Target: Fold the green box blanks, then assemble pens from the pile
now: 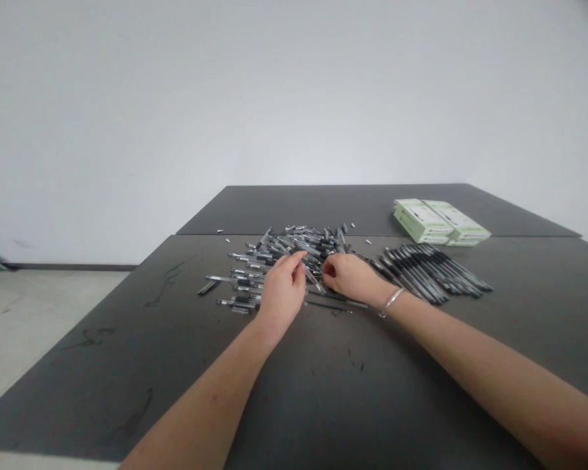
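My left hand [283,287] is closed, thumb and fingers pinching a clear pen barrel [314,279] that slants down toward my right hand. My right hand [351,277], with a silver bangle at the wrist, is curled with its fingertips pressed together near the barrel's lower end. What those fingertips hold is too small to make out. Around and behind both hands spreads a loose heap of pen parts [298,240], clear barrels with black grips. Thin dark refills [329,305] lie on the table just below the hands.
To the right, many black pens [428,271] lie side by side in a slanted row. Behind them stand green and white boxes [441,222]. Small pen tips [368,241] are scattered near the seam of the dark table [294,405]. A white wall rises behind.
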The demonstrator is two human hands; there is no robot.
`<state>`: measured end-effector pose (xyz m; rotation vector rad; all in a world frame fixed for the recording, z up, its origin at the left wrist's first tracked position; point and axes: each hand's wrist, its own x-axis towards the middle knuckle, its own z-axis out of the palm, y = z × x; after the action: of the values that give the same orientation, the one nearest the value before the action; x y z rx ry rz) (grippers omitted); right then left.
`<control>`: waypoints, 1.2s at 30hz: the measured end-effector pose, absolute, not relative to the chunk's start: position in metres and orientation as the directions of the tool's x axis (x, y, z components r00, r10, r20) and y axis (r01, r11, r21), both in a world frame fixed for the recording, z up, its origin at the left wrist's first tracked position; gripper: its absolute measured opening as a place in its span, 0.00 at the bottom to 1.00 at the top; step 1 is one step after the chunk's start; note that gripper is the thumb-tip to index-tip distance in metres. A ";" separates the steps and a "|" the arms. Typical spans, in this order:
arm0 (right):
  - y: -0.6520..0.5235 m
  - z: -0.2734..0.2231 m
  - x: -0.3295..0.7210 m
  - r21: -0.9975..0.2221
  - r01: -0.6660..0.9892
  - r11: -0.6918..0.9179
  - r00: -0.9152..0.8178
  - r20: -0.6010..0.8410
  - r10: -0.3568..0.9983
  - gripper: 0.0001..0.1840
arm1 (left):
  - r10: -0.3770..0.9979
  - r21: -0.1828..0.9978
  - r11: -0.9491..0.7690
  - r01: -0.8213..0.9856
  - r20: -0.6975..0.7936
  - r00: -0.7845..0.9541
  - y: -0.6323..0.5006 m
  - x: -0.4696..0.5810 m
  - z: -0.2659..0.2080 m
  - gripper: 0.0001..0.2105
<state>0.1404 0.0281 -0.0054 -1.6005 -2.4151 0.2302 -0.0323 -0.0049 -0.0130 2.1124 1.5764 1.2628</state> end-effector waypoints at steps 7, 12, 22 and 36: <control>0.013 0.003 0.174 -0.612 0.712 0.344 -0.332 0.139 0.933 0.06 | 0.892 0.709 -0.400 0.581 0.448 0.068 -0.009 -0.031 -0.011 0.21; 0.002 0.008 0.193 -0.858 0.479 0.186 -0.180 0.111 0.977 0.09 | 0.919 0.825 -0.382 0.416 0.385 0.079 -0.014 -0.026 -0.007 0.14; -0.003 0.001 0.214 -0.971 -0.230 0.067 0.005 0.067 0.998 0.12 | 0.931 0.839 -0.363 0.404 0.347 0.117 -0.014 -0.025 -0.012 0.20; -0.008 0.001 0.210 -0.948 -0.315 0.045 -0.026 0.056 0.998 0.10 | 0.950 0.896 -0.277 0.348 0.201 0.239 -0.024 -0.016 -0.002 0.09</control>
<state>0.2102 -0.0076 0.0014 -0.9186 -1.0185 1.3312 -0.0156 -0.0239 -0.0017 1.7694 1.2010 1.0237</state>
